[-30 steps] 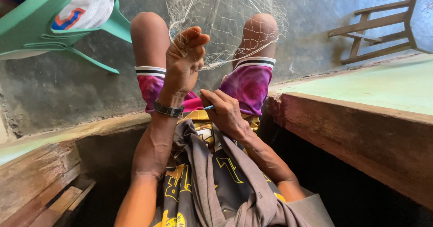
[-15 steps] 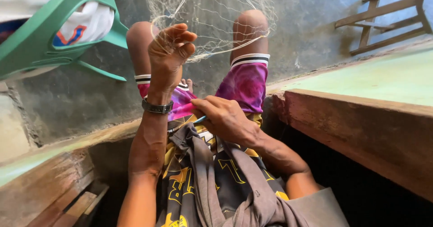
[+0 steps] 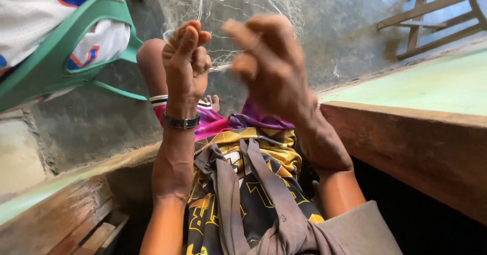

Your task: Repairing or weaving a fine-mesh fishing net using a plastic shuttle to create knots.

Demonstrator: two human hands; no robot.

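A: Netting (image 3: 238,11), pale and hair-fine, hangs across the top centre of the frame. The left hand (image 3: 186,57) is curled nearly closed, pinching its strands.

B: And the right hand (image 3: 269,65)?

A: Raised beside it at centre, fingers bent; it's blurred, so I cannot tell whether it grips anything.

B: Risk?

A: Thin mesh could snag on the metal wristband (image 3: 181,122) or tangle round fingers and tear if pulled hard. Rough wooden ledge (image 3: 406,138) at right; smooth green plastic chair (image 3: 66,67) upper left.
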